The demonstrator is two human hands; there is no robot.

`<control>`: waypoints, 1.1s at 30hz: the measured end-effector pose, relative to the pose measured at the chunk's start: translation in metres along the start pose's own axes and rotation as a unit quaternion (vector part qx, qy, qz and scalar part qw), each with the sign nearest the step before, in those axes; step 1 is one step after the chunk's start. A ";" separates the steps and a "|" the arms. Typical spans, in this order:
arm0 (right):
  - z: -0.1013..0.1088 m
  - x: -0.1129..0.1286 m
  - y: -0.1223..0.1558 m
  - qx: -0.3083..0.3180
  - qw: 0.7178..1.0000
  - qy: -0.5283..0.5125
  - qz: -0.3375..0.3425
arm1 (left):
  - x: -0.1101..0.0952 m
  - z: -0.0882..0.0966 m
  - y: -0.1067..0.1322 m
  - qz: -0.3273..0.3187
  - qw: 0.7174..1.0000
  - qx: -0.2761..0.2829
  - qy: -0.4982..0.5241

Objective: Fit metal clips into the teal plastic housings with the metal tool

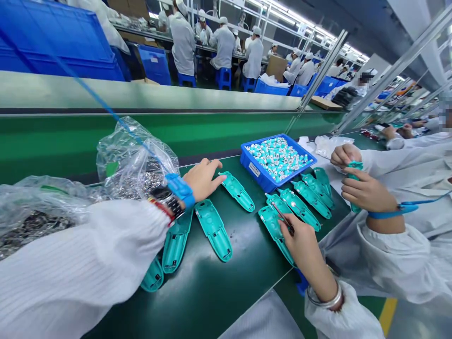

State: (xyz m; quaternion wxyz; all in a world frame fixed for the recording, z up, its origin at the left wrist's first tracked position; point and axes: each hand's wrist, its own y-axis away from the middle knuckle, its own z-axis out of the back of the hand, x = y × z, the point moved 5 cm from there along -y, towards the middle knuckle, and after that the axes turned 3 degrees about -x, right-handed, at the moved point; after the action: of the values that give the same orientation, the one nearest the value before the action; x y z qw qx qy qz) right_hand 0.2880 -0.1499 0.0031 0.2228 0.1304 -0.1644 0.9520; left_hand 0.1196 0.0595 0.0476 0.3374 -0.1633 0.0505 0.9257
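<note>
My left hand reaches over the table with thumb and fingers apart, right at the narrow end of a teal plastic shell half. Whether the thumb touches that shell I cannot tell. My right hand is closed round dark, slim tweezers. Their tip points into the row of teal shells, over a shell half lying open side up. Another shell half lies between my hands. Below my left wrist rest a further shell and a partly hidden shell.
A blue bin full of small teal-and-white parts stands behind the shell row. Clear plastic bags of small metal parts sit at the left. At the right, a co-worker's hands hold a teal piece. A blue wrist cord crosses the left side.
</note>
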 end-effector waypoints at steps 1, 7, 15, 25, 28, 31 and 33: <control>-0.002 0.002 -0.002 -0.017 1.000 0.004 0.010 | -0.001 -0.006 -0.011 0.018 1.000 0.016 -0.003; -0.009 0.009 -0.013 -0.113 0.992 0.014 0.053 | -0.011 -0.032 -0.042 0.037 0.995 0.095 -0.025; 0.008 0.015 -0.019 -0.131 0.989 -0.011 0.065 | -0.005 -0.018 -0.030 0.022 0.990 0.116 0.072; 0.070 0.058 -0.009 -0.112 0.929 -0.354 -0.006 | -0.010 0.039 0.080 0.000 0.937 0.109 0.332; 0.069 0.084 -0.010 -0.007 0.897 -0.442 0.024 | 0.003 0.028 0.122 0.041 0.920 0.135 0.365; 0.063 0.114 -0.006 0.084 0.846 -0.524 0.048 | 0.019 0.014 0.154 0.097 0.910 0.142 0.378; 0.059 0.136 0.001 0.135 0.768 -0.624 0.062 | 0.028 0.007 0.168 0.130 0.902 0.142 0.386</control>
State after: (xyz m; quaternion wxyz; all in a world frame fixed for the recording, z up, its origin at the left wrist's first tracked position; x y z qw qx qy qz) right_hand 0.1801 -0.1213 0.1003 -0.0080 0.7137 -0.1442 0.6854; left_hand -0.0099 -0.0507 0.0418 0.1873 -0.4507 0.3282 0.8087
